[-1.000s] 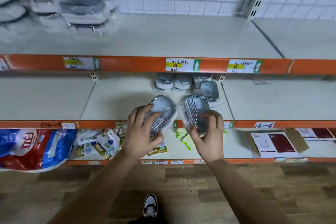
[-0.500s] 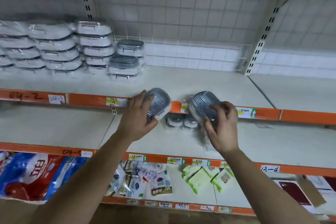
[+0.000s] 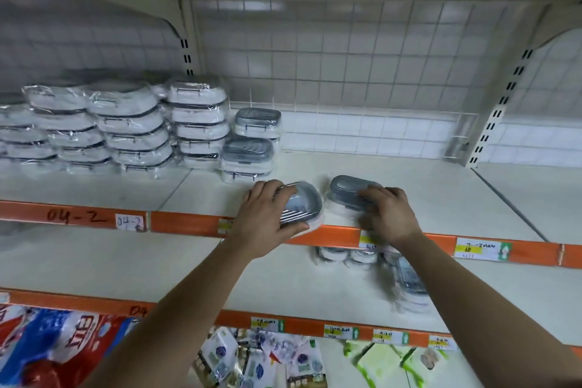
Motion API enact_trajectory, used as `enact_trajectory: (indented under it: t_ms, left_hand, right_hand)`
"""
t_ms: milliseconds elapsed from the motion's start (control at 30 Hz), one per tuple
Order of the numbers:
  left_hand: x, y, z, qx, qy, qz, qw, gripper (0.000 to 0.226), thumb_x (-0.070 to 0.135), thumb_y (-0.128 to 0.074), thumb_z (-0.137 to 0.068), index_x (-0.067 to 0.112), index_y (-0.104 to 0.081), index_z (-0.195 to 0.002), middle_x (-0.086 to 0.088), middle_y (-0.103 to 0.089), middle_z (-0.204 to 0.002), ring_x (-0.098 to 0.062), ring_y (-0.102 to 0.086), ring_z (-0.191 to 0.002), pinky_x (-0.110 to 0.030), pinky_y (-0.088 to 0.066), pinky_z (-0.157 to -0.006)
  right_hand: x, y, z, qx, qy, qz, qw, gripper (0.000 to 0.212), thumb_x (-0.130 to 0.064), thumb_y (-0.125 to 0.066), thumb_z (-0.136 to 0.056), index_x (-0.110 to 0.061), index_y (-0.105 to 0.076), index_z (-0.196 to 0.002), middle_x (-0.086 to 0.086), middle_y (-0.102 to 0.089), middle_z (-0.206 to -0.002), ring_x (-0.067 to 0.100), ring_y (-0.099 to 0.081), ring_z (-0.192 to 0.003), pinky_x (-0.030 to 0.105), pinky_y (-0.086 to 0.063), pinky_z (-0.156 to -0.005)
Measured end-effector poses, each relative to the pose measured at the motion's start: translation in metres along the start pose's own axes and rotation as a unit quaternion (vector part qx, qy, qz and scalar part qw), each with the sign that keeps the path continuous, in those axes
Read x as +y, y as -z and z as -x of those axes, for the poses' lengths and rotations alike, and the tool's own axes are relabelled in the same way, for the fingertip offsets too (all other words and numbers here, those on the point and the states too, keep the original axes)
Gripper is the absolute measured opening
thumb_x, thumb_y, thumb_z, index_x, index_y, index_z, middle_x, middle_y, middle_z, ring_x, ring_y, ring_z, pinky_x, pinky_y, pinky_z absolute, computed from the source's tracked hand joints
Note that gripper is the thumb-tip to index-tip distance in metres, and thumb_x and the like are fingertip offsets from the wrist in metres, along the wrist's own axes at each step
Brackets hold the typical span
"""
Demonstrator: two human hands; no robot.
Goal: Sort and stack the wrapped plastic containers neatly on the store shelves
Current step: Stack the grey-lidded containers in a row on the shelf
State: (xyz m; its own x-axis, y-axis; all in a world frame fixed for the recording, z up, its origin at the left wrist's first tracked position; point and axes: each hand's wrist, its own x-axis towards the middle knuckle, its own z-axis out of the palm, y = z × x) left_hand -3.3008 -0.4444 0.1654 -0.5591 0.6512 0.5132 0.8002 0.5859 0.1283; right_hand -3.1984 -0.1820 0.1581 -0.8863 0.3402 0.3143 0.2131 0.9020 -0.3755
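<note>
My left hand (image 3: 266, 217) grips a wrapped oval container with a grey ridged lid (image 3: 302, 205), held tilted at the front edge of the upper shelf (image 3: 425, 195). My right hand (image 3: 385, 214) grips a second grey-lidded wrapped container (image 3: 348, 190) that rests on the same shelf just to the right. Left of both stand stacks of wrapped white containers (image 3: 126, 129) and two short stacks of grey-lidded ones (image 3: 248, 148). A few more wrapped containers (image 3: 362, 255) lie on the shelf below, partly hidden by my right forearm.
The upper shelf has an orange front rail (image 3: 189, 222) with price labels (image 3: 482, 250) and a wire-grid back wall (image 3: 346, 72). An upright post (image 3: 500, 110) stands at the right. Lower shelves hold packaged goods (image 3: 261, 359) and a red-and-blue bag (image 3: 53, 346).
Both hands have carried their containers up from the middle shelf to the upper shelf. The right one now sits on the shelf surface; my view has tilted upward.
</note>
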Motion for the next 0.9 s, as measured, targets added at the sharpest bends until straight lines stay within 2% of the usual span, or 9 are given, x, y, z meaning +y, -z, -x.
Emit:
enact_trajectory:
  t_ms: [133, 233, 333, 433, 500, 667, 900]
  left_hand:
    - [-0.031, 0.015, -0.023, 0.039, -0.031, 0.009, 0.999, 0.076, 0.071, -0.046, -0.082, 0.016, -0.055, -0.133, -0.006, -0.053, -0.13, -0.026, -0.045, -0.119, -0.044, -0.041, -0.1]
    - [-0.053, 0.028, -0.051, 0.049, -0.02, 0.009, 0.999, 0.08, 0.071, -0.044, -0.082, 0.014, -0.051, -0.139, -0.009, -0.051, -0.134, -0.026, -0.04, -0.123, -0.04, -0.033, -0.105]
    - [-0.077, 0.036, -0.082, 0.033, -0.014, -0.02, 0.999, 0.083, 0.072, -0.044, -0.083, 0.015, -0.049, -0.142, -0.011, -0.049, -0.139, -0.031, -0.04, -0.128, -0.045, -0.033, -0.106]
    - [-0.098, 0.041, -0.115, 0.01, 0.003, -0.037, 0.999, 0.078, 0.065, -0.058, -0.085, 0.017, -0.044, -0.145, -0.011, -0.043, -0.145, -0.032, -0.034, -0.133, -0.045, -0.029, -0.109]
    - [-0.109, 0.042, -0.138, 0.003, 0.014, -0.053, 0.998, 0.077, 0.059, -0.061, -0.086, 0.017, -0.041, -0.148, -0.012, -0.041, -0.146, -0.033, -0.033, -0.134, -0.043, -0.027, -0.11]
    - [-0.126, 0.041, -0.194, -0.056, 0.034, -0.101, 0.993, 0.081, 0.059, -0.055, -0.091, 0.019, -0.027, -0.154, -0.016, -0.035, -0.148, -0.035, -0.029, -0.135, -0.045, -0.028, -0.112]
    - [-0.143, 0.038, -0.246, -0.211, 0.049, -0.086, 0.972, 0.076, 0.056, -0.057, -0.092, 0.023, -0.028, -0.154, -0.018, -0.035, -0.149, -0.039, -0.031, -0.137, -0.048, -0.031, -0.111]
  right_hand:
    - [-0.021, -0.016, -0.026, -0.013, -0.009, -0.04, 0.999, 0.046, -0.041, -0.046, -0.083, -0.017, -0.064, -0.117, 0.005, -0.064, -0.126, 0.037, -0.048, -0.122, 0.025, -0.025, -0.103]
    - [-0.04, -0.028, -0.041, -0.014, -0.023, -0.051, 0.998, 0.041, -0.042, -0.06, -0.088, -0.013, -0.06, -0.117, 0.006, -0.061, -0.124, 0.035, -0.042, -0.125, 0.031, -0.029, -0.105]
    - [-0.055, -0.041, -0.053, -0.008, -0.025, -0.028, 0.999, 0.047, -0.041, -0.067, -0.086, -0.012, -0.054, -0.121, 0.005, -0.055, -0.127, 0.034, -0.034, -0.128, 0.039, -0.039, -0.1]
    - [-0.059, -0.052, -0.059, 0.0, -0.029, -0.01, 1.0, 0.057, -0.052, -0.063, -0.081, -0.011, -0.051, -0.119, 0.005, -0.051, -0.123, 0.033, -0.034, -0.123, 0.047, -0.046, -0.091]
    - [-0.056, -0.056, -0.062, 0.014, -0.026, -0.016, 0.999, 0.067, -0.064, -0.051, -0.073, -0.012, -0.052, -0.116, 0.003, -0.052, -0.12, 0.032, -0.036, -0.119, 0.049, -0.047, -0.089]
    - [-0.05, -0.061, -0.065, 0.038, -0.018, -0.015, 0.999, 0.067, -0.065, -0.049, -0.072, -0.015, -0.052, -0.116, -0.001, -0.052, -0.121, 0.03, -0.036, -0.121, 0.049, -0.046, -0.092]
    - [-0.043, -0.067, -0.068, 0.04, -0.018, -0.013, 0.999, 0.074, -0.069, -0.044, -0.074, -0.022, -0.052, -0.13, -0.001, -0.046, -0.142, 0.036, -0.037, -0.13, 0.05, -0.04, -0.104]
